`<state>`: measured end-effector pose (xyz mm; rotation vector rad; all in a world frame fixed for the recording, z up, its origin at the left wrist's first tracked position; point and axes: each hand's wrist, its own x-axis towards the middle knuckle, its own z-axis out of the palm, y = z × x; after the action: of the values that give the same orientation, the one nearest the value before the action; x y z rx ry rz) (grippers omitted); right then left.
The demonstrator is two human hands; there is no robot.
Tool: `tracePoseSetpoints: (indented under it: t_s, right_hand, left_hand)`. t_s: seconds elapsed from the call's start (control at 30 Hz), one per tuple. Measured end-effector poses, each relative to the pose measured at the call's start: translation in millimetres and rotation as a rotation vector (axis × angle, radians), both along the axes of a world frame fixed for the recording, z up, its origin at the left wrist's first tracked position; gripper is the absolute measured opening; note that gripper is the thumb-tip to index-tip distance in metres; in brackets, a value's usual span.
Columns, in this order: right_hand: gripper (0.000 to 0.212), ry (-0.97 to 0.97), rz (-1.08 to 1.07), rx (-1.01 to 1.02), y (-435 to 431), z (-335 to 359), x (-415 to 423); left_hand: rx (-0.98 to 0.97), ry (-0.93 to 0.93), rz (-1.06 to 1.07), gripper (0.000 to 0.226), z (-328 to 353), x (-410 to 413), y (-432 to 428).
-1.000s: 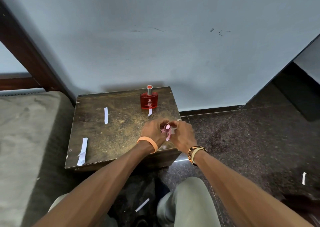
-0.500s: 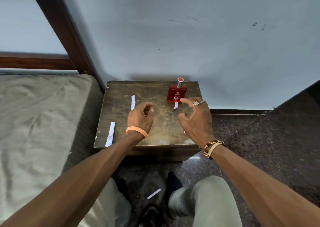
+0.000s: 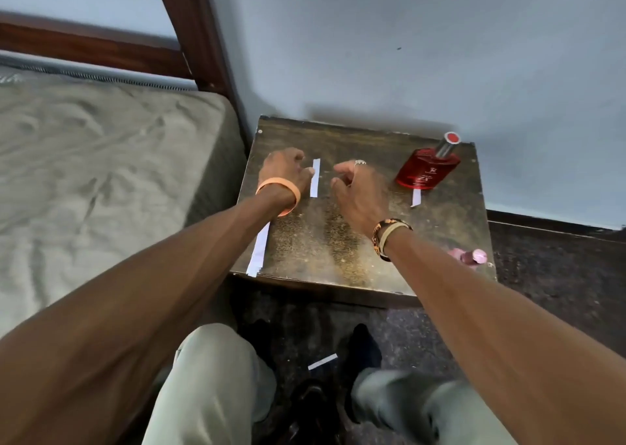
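A narrow white paper strip (image 3: 315, 182) lies on the dark wooden stool (image 3: 338, 241), near its far left. My left hand (image 3: 284, 173), with an orange wristband, hovers just left of the strip. Its fingers are loosely curled and its thumb tip is at the strip's edge. My right hand (image 3: 359, 190), wearing a ring and a beaded bracelet, hovers just right of the strip with fingers loosely curled, holding nothing. A small pink object (image 3: 469, 258) lies at the stool's near right corner, behind my right forearm.
A red perfume bottle (image 3: 428, 168) stands at the stool's far right, with a second strip (image 3: 416, 197) in front of it. A third strip (image 3: 259, 251) lies at the near left edge. A bed mattress (image 3: 101, 173) is on the left. Another strip (image 3: 322, 361) lies on the dark floor between my feet.
My hands let go of the small pink object, which now lies on the stool's near right corner. Both hands moved left and farther away to either side of the paper strip.
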<state>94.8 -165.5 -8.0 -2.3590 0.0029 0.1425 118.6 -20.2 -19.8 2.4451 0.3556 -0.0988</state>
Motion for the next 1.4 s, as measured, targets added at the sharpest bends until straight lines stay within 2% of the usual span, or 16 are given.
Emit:
tracePoseSetpoints:
  t_s: [0.1, 0.23, 0.33, 0.5, 0.67, 0.77, 0.83, 0.93, 0.97, 1.07, 1.17, 1.2, 1.27, 1.3, 1.4]
  right_hand:
    - [0.026, 0.04, -0.017, -0.009, 9.9, -13.0, 17.4]
    - [0.029, 0.065, -0.019, -0.032, 17.2, -25.6, 31.1]
    - [0.027, 0.08, -0.001, -0.038, 19.1, -32.1, 38.7]
    - [0.024, 0.11, 0.004, 0.017, 18.3, -35.5, 48.2]
    - [0.009, 0.072, 0.013, 0.051, 14.8, -33.5, 46.0]
    - [0.01, 0.109, 0.006, 0.074, 14.7, -26.7, 36.6]
    - [0.015, 0.182, -0.105, 0.226, 13.1, -11.2, 32.8]
    - [0.012, 0.423, -0.329, 0.685, 6.3, 24.8, 28.8]
    - [0.013, 0.491, -0.319, 0.708, 3.9, 34.3, 24.9]
    - [0.017, 0.502, -0.146, 0.415, 1.7, 57.8, 6.5]
    - [0.011, 0.551, -0.163, 0.602, 1.4, 80.0, -4.8]
    - [0.01, 0.528, -0.149, 0.541, 0.1, 83.3, -6.1]
    - [0.013, 0.443, -0.044, 0.256, -2.5, 80.9, -11.7]
    - [0.014, 0.423, -0.039, 0.216, -4.6, 80.7, -16.6]
    - [0.011, 0.402, -0.095, 0.296, -6.6, 90.5, -24.2]
  left_hand:
    - [0.068, 0.039, -0.099, 0.029, -14.4, 12.4, 3.7]
    - [0.119, 0.001, -0.166, 0.037, -22.3, 18.5, 4.9]
    - [0.048, -0.045, -0.165, 0.034, -23.9, 20.8, 3.5]
    - [-0.071, -0.048, -0.065, 0.012, -30.8, 21.4, 3.3]
    - [-0.126, -0.051, -0.091, 0.009, -29.0, 17.7, 6.7]
    - [-0.196, -0.033, -0.166, 0.012, -19.7, 11.7, 12.9]
    - [-0.319, -0.021, -0.16, 0.024, -13.0, 6.6, 17.9]
    - [-0.507, -0.088, 0.078, 0.036, -7.2, -0.7, 29.6]
    - [-0.514, -0.109, 0.156, 0.036, -4.4, -5.1, 33.5]
    - [-0.498, -0.103, 0.202, 0.033, 6.3, -23.7, 38.8]
    - [-0.538, -0.054, 0.167, 0.031, 22.1, -40.8, 33.8]
    - [-0.566, -0.031, 0.17, 0.03, 25.8, -44.1, 30.5]
    - [-0.615, 0.03, 0.173, 0.026, 34.1, -49.4, 22.7]
    - [-0.652, 0.061, 0.166, 0.023, 39.3, -54.2, 18.5]
    - [-0.79, 0.125, 0.158, 0.014, 51.6, -64.6, 9.7]
